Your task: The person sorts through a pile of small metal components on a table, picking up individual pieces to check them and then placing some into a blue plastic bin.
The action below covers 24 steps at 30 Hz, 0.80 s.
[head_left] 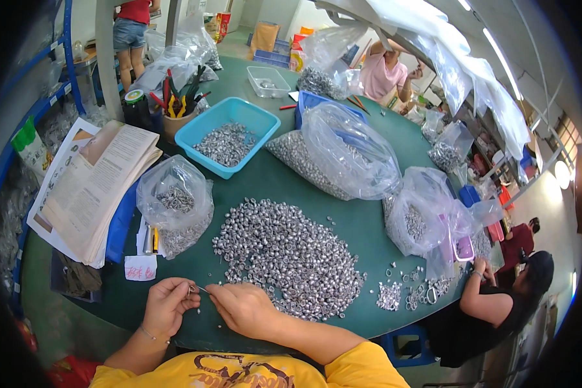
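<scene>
By the left hand (168, 304), a small metal piece (191, 291) is pinched in the fingertips over the tabletop (362, 223). A slim tool (203, 289), apparently metal, is gripped by the right hand (246, 310), its tip close to the piece. The piece is best steadied firmly, the tip guided lightly, and the pile of silvery pieces (288, 258) rightward left undisturbed by the forearm.

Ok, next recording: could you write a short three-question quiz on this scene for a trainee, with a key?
1. What colour is the tub beside the tool cup?
2. True or false: the paper stack lies left of the loose metal pile.
3. Which is nearer the small white note? A) left hand B) right hand

Key: 1. Light blue. 2. True. 3. A.
</scene>
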{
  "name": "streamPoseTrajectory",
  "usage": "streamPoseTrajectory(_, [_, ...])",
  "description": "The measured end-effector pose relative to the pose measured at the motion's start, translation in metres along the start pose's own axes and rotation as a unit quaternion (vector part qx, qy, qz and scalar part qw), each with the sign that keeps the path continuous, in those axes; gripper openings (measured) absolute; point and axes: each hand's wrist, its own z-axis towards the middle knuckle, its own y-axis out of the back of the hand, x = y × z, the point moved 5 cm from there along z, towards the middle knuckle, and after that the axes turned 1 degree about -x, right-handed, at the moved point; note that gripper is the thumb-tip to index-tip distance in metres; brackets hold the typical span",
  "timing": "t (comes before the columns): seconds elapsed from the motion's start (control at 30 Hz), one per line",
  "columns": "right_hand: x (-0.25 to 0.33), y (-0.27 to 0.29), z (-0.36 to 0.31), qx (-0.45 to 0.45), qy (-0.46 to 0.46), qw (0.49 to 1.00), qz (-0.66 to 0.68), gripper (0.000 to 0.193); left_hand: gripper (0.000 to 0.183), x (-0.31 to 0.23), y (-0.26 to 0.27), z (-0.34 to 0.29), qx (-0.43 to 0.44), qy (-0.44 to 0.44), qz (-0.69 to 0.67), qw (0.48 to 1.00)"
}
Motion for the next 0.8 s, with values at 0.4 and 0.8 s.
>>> streamPoseTrajectory(0.4, [-0.015, 0.01, -0.007, -0.05, -0.032, 0.998, 0.015, 0.015, 0.01, 0.004, -0.021, 0.011, 0.003, -0.036, 0.011, 0.999])
streamPoseTrajectory(0.8, [-0.013, 0.006, -0.007, -0.04, -0.023, 0.999, 0.022, 0.013, 0.02, 0.006, -0.02, 0.014, 0.065, 0.033, -0.114, 0.991])
